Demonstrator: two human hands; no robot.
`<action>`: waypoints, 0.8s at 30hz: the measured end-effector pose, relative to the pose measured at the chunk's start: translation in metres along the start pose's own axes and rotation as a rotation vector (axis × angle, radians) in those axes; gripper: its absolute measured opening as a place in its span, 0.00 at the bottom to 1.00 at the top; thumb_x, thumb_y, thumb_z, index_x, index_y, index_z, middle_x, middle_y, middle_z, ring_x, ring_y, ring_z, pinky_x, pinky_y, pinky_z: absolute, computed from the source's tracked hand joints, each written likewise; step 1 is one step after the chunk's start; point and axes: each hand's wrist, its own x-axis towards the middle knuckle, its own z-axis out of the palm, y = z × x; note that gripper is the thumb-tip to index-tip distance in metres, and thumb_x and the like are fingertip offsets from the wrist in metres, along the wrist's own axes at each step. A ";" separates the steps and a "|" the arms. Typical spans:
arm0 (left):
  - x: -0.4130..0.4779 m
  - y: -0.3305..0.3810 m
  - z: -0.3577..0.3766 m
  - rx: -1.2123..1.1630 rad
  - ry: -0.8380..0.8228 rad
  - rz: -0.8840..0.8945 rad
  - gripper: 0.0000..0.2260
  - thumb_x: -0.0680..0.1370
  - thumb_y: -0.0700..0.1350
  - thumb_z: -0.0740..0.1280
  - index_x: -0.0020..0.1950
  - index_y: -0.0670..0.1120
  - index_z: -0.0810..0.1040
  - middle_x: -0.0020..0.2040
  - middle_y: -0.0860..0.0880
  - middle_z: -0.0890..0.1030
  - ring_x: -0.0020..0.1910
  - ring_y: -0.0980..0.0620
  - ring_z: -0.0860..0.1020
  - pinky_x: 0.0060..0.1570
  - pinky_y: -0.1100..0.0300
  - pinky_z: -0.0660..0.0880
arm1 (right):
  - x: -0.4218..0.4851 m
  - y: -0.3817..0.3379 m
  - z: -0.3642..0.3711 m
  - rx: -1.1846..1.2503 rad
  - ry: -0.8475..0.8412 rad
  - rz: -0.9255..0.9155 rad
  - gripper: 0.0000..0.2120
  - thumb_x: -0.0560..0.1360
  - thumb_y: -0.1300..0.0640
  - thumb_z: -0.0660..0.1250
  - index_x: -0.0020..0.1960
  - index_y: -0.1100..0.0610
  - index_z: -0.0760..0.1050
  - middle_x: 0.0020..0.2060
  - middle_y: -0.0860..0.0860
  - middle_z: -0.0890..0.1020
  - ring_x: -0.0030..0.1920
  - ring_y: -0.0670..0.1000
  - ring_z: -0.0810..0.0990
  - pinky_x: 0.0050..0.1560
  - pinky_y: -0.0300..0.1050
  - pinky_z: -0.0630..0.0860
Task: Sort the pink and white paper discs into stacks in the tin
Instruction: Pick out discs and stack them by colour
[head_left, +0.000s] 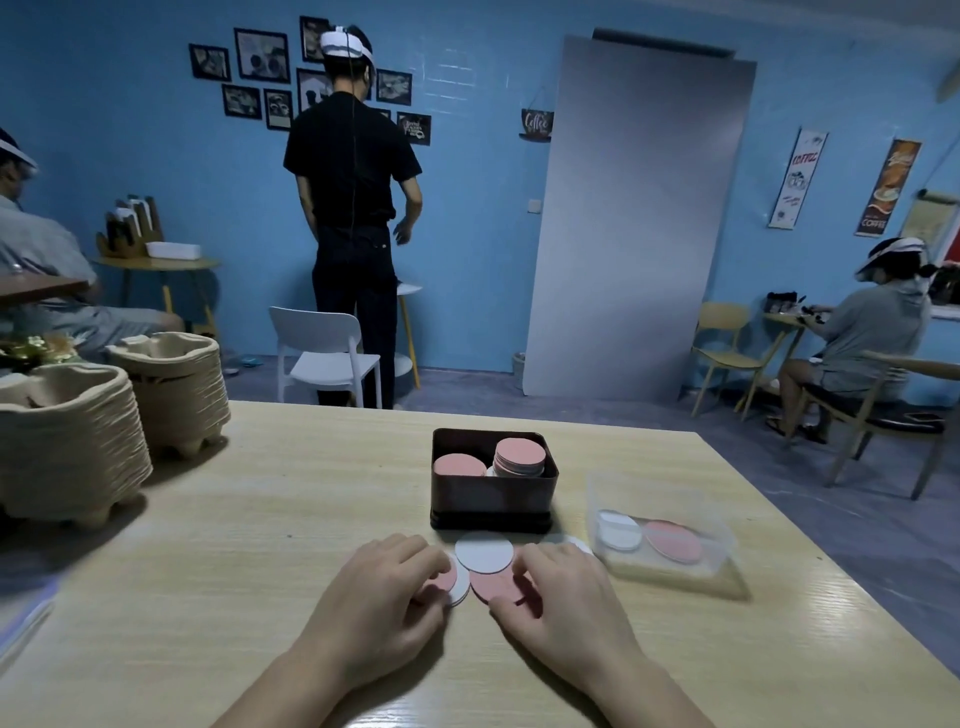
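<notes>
1. Location of work: a wooden table (260, 519). The dark tin (493, 493) stands open at centre, just beyond both hands.
2. Tin contents: a tall pink-topped stack (520, 456) at right and a lower pink stack (459, 465) at left. Whether a white stack sits between them cannot be confirmed.
3. Loose discs lie on the table directly in front of the tin: a white disc (484, 552) on top, overlapping a pink disc (493, 584) beneath it.
4. Left hand (379, 597): fingers curled and narrow, pinching a few discs (451, 578), pink above white, at their edges.
5. Right hand (566, 597): fingers curled down onto the pink disc's right edge. Whether it grips or merely presses cannot be told.
6. A clear plastic container (670, 535) to the right holds one white and one pink disc.
7. Stacked pulp trays (67, 441) stand at far left, well apart from the work.
8. Handling assessment: the discs appear thin, very light and flat, liable to bend or crease, and likely to slide on the smooth tabletop. Best taken by the rim, pinched between thumb and fingertip, or slid off a neighbour to lift an edge.
</notes>
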 end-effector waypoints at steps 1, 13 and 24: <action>0.000 0.000 0.000 -0.001 -0.005 0.000 0.06 0.73 0.52 0.67 0.48 0.56 0.73 0.41 0.60 0.72 0.41 0.56 0.72 0.41 0.57 0.72 | 0.000 0.001 -0.001 0.020 0.006 -0.007 0.18 0.70 0.32 0.62 0.44 0.47 0.71 0.39 0.41 0.76 0.45 0.46 0.72 0.51 0.45 0.70; -0.001 0.003 -0.002 -0.016 0.006 0.012 0.06 0.74 0.51 0.68 0.48 0.57 0.73 0.40 0.64 0.69 0.41 0.59 0.71 0.41 0.58 0.72 | -0.028 0.021 -0.025 0.284 0.026 -0.023 0.15 0.68 0.40 0.72 0.47 0.44 0.71 0.45 0.38 0.75 0.49 0.45 0.76 0.47 0.43 0.79; 0.003 0.007 0.009 -0.175 -0.041 -0.057 0.14 0.75 0.44 0.72 0.56 0.59 0.79 0.48 0.71 0.78 0.50 0.69 0.75 0.48 0.68 0.73 | -0.020 0.008 -0.018 0.503 0.059 -0.145 0.14 0.70 0.48 0.77 0.48 0.51 0.74 0.57 0.45 0.77 0.45 0.43 0.80 0.43 0.37 0.80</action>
